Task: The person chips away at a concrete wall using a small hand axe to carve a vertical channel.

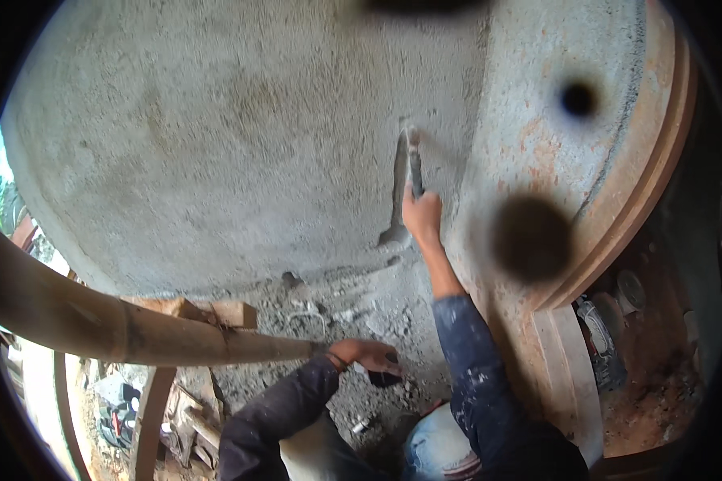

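Note:
My right hand is raised against a grey rough-plastered wall and grips the handle of a trowel, whose blade lies flat on the wet plaster. A darker fresh smear runs down beside the blade. My left hand rests low on the end of a thick wooden pole, fingers curled over it and a dark lump just below them. Both forearms wear dark blue sleeves spotted with mortar.
A rust-stained concrete edge and moulded band curve down the right side. Mortar crumbs and rubble lie on the ledge under the wall. Wooden blocks sit on the pole. Sandals and debris lie on the red earth at the right.

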Demonstrator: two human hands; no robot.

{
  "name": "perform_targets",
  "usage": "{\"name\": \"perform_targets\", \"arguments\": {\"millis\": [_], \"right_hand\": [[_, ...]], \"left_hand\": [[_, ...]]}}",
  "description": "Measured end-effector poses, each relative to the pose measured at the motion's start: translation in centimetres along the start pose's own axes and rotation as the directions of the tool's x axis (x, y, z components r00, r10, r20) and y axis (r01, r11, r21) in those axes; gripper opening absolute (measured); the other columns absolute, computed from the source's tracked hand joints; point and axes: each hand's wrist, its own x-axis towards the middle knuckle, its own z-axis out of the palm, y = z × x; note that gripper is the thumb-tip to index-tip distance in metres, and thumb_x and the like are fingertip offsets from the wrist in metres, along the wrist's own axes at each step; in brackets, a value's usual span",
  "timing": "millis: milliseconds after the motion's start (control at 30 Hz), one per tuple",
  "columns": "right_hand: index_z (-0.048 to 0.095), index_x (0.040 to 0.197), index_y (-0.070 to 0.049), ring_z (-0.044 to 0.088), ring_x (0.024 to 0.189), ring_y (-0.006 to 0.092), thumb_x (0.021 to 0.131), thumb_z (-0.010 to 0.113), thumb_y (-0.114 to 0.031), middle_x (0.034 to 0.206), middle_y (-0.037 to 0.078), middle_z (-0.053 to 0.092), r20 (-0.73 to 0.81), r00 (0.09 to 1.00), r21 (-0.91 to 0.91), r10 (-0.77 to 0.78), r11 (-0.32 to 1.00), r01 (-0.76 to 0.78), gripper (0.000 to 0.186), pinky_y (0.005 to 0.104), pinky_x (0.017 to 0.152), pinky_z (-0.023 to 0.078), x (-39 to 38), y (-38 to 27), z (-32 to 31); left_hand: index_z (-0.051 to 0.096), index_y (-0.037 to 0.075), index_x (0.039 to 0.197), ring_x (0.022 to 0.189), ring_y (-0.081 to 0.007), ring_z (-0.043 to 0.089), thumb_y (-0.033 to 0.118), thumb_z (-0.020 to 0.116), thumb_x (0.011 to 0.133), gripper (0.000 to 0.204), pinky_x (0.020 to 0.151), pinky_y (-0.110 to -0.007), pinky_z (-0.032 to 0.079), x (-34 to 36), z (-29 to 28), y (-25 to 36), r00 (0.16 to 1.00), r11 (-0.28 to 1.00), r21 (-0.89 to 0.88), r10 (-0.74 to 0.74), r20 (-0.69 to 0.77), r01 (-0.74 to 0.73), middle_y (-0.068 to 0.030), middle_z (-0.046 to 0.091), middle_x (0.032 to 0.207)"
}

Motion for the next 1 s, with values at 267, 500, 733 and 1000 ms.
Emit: {"name": "perform_targets", "arguments": {"millis": [267, 500, 733, 1000], "right_hand": [[0.032, 0.049, -0.014, 0.03, 0.04, 0.0058, 0.101, 0.034, -0.031, 0.043, -0.003, 0.038, -0.447, 0.852, 0.803, -0.273, 0.299, 0.516, 0.055, 0.0259, 0.039, 0.024, 2.0, -11.8, -10.3], [0.057, 0.059, 0.001, 0.053, 0.044, 0.0184, 0.091, 0.053, -0.027, 0.051, 0.008, 0.056, 0.218, 0.973, 0.178, 0.076, 0.977, -0.116, 0.043, 0.0366, 0.043, 0.037, -0.6, -2.5, -2.5], [0.039, 0.06, -0.011, 0.044, 0.045, 0.008, 0.096, 0.046, -0.02, 0.05, 0.0, 0.045, -0.458, 0.826, 0.858, -0.329, 0.079, 0.508, 0.039, 0.0224, 0.043, 0.035, 2.6, -11.1, -10.1], [0.048, 0.055, -0.004, 0.047, 0.042, 0.0122, 0.085, 0.062, -0.035, 0.051, 0.002, 0.048, 0.092, 0.994, 0.354, 0.067, 0.93, -0.095, 0.046, 0.0294, 0.04, 0.037, -0.2, -4.9, -3.7]], "left_hand": [[0.061, 0.002, 0.108, 0.081, -0.023, 0.063, 0.059, 0.056, 0.083, 0.062, 0.069, -0.038, 0.05, 1.4, 0.5, -2.4, 0.994, 0.997, 0.046, 0.06, -0.089, -0.056, -0.011, 0.066, 0.089], [0.058, 0.0, 0.107, 0.085, -0.0254, 0.061, 0.064, 0.051, 0.084, 0.069, 0.077, -0.04, 0.048, 0.2, 0.0, -0.5, 0.999, 0.997, -0.068, 0.041, -0.035, -0.043, -0.0139, 0.065, 0.093], [0.059, 0.0, 0.107, 0.084, -0.0249, 0.061, 0.066, 0.051, 0.084, 0.07, 0.076, -0.04, 0.047, 0.0, -0.7, -0.3, 0.999, 0.998, 0.046, 0.034, -0.026, -0.033, -0.013, 0.065, 0.093], [0.054, 0.0, 0.114, 0.094, -0.027, 0.058, 0.065, 0.05, 0.085, 0.071, 0.082, -0.04, 0.046, 0.4, 0.0, -0.7, 0.999, 0.995, -0.085, 0.054, 0.01, -0.053, -0.0153, 0.062, 0.104]]}}
